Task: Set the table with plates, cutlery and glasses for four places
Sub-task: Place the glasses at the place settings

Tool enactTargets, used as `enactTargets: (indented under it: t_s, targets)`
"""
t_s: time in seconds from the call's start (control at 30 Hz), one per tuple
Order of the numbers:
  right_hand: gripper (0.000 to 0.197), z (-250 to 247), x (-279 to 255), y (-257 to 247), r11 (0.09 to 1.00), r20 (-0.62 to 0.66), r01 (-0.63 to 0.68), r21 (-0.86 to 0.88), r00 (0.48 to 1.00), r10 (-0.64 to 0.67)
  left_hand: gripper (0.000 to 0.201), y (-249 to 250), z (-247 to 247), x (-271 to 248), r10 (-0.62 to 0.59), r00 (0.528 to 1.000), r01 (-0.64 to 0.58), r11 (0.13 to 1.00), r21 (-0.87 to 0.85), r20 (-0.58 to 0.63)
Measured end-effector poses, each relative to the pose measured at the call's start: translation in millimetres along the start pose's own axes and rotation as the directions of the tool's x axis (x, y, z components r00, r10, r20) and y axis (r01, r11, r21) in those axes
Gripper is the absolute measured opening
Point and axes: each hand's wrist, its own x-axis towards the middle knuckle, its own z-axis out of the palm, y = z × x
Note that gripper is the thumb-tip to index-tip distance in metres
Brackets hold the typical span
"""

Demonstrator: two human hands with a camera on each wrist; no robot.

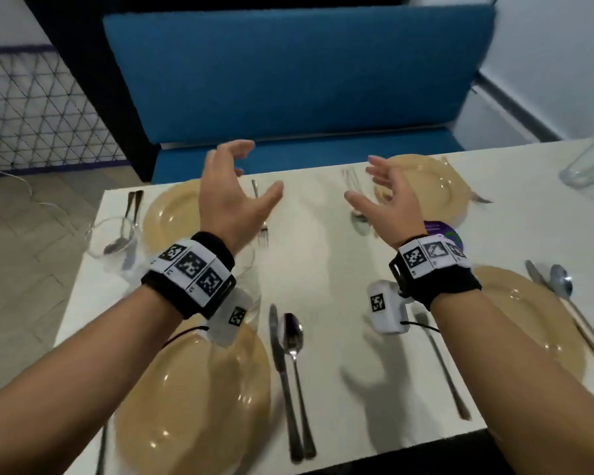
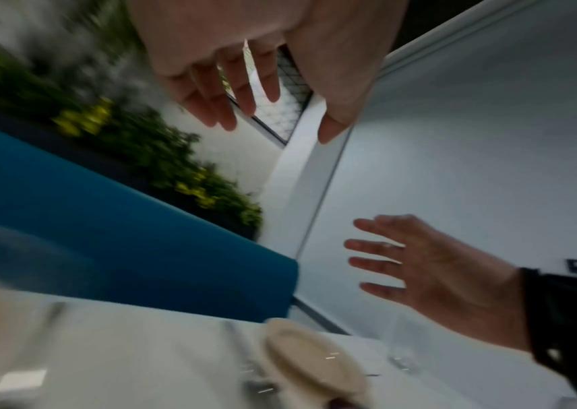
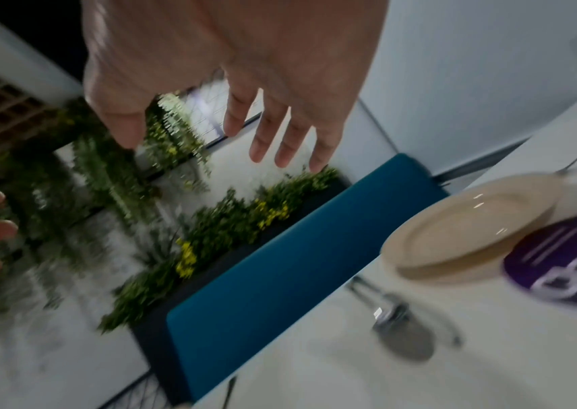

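Observation:
Four tan plates lie on the white table (image 1: 326, 269): far left (image 1: 172, 214), far right (image 1: 436, 190), near left (image 1: 192, 399), near right (image 1: 528, 323). Knives, forks and spoons lie beside each one, such as a knife (image 1: 278, 354) and spoon (image 1: 294, 337) by the near left plate. A clear glass (image 1: 114, 241) stands at the far left place. More glasses (image 1: 590, 166) stand at the right edge. My left hand (image 1: 264, 168) (image 2: 273, 110) hovers over the far left place, fingers loosely spread and holding nothing. My right hand (image 1: 360, 180) (image 3: 210, 138) hovers by the far right plate (image 3: 472, 229), also spread and holding nothing.
A blue upholstered bench (image 1: 288, 80) runs along the table's far side. A round purple disc (image 1: 443, 231) lies between the two right plates. A net fence (image 1: 31, 108) stands at the left, a white wall at the right, and green plants (image 3: 231, 215) behind the bench.

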Motion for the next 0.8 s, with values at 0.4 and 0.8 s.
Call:
enactTargets:
  t_s: [0.4,0.8]
  targets:
    - [0.064,-350,95,153,0.954,-0.401,-0.296,-0.038,0.879,0.257,0.066,218,390,27,-0.100,0.912,0.199,0.956,-0.216,0.398]
    - [0.096,-526,200,283,0.822,-0.435,-0.567,0.052,0.728,0.530,0.102,288,637,59,-0.160,0.764,0.251,0.966,-0.060,0.624]
